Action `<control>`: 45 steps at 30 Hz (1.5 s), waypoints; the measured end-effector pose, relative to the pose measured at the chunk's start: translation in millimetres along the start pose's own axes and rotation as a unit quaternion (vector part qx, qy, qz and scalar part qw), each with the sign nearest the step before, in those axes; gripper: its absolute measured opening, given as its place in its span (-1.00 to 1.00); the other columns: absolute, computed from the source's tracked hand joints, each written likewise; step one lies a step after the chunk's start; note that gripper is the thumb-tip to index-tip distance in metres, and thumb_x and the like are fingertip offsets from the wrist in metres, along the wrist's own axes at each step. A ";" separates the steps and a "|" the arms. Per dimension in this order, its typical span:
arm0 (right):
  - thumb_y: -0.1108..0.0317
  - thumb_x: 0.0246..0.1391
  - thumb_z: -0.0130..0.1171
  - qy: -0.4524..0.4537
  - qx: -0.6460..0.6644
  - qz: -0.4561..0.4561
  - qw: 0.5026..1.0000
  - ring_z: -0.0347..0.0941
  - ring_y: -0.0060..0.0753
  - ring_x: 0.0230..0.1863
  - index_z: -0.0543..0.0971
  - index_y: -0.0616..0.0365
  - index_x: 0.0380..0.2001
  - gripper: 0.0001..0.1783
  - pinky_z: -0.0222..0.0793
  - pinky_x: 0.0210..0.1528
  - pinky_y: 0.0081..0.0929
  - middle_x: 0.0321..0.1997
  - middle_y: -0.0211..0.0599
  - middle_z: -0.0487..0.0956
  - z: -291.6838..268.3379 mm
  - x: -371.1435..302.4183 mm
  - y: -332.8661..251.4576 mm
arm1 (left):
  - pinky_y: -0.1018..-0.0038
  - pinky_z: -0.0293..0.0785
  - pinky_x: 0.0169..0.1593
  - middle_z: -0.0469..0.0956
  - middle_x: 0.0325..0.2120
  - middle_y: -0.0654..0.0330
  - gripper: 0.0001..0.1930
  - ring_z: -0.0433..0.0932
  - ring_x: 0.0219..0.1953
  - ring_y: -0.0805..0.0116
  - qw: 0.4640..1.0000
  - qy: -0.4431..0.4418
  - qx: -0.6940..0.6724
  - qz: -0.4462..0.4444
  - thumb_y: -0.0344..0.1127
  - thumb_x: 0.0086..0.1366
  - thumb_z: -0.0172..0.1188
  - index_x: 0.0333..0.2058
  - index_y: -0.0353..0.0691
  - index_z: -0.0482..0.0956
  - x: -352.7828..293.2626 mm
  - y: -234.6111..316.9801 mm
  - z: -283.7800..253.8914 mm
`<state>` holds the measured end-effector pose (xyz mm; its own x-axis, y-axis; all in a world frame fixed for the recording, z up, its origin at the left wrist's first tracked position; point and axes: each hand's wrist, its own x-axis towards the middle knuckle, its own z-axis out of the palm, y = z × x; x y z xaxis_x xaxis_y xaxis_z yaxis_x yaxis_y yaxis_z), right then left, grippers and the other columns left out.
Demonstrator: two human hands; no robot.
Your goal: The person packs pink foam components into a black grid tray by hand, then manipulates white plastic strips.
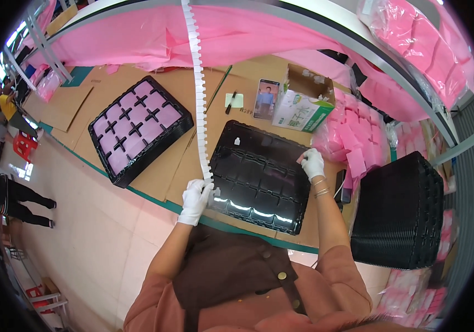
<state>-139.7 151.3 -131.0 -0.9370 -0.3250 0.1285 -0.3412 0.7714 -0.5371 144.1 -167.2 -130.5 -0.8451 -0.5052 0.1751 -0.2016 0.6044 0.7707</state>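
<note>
A long white notched strip [197,83] runs down from the top of the view to my left hand [195,202]. That hand wears a white glove, and its fingers are closed on the strip's lower end. A small pale piece shows just beside the fingertips. To the right lies a black plastic tray [259,171] with moulded compartments, and one small white piece [237,141] sits in its upper left. My right hand [311,164], gloved with bare fingertips, is at the tray's right edge. Its fingers are bent together; what they pinch, if anything, is too small to make out.
On the cardboard-covered table stand a black tray with pink pads [137,123], an open carton [303,105], a phone [266,99] and a pen [231,103] on a note. Stacked black trays [397,213] and pink bagged pieces [353,130] are at right. People are far left.
</note>
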 end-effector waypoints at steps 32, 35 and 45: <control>0.44 -0.03 0.26 -0.165 0.550 0.068 0.816 0.41 -0.62 -0.39 0.58 0.21 -0.43 -0.91 0.34 -0.30 -0.62 -0.43 -0.46 0.54 33.8 -152.7 -227.4 | 0.71 0.16 -0.53 0.43 -0.59 0.43 -0.81 0.26 -0.61 0.72 0.845 -0.046 -0.480 -0.228 -0.28 0.25 0.22 -0.27 -0.29 0.60 -15.0 98.6 -23.1; 0.54 -0.24 0.35 0.108 0.320 -0.188 0.922 0.41 -0.42 -0.36 0.55 0.18 -0.55 -0.85 0.34 -0.32 -0.53 -0.37 -0.36 0.48 12.1 -167.4 -248.1 | 0.72 0.12 -0.54 0.46 -0.58 0.42 -0.82 0.22 -0.62 0.73 0.840 -0.040 -0.487 -0.235 -0.25 0.24 0.23 -0.32 -0.26 0.59 -5.3 98.4 -25.0; 0.52 -0.27 0.24 -0.010 0.047 -0.025 0.999 0.45 -0.14 -0.22 0.58 0.19 -0.59 -0.94 0.39 -0.13 -0.33 -0.29 -0.20 0.51 -50.4 -152.7 -84.2 | 0.63 0.33 -0.33 0.52 -0.48 0.30 -0.72 0.41 -0.43 0.59 0.935 0.066 -0.308 -0.166 -0.17 0.30 0.16 -0.30 -0.33 0.58 4.1 29.7 -45.5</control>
<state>28.3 163.5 -63.4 -0.9169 -0.3731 0.1419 -0.3783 0.6989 -0.6070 157.2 -179.3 -79.1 -0.7093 -0.6987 -0.0935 -0.0846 -0.0473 0.9953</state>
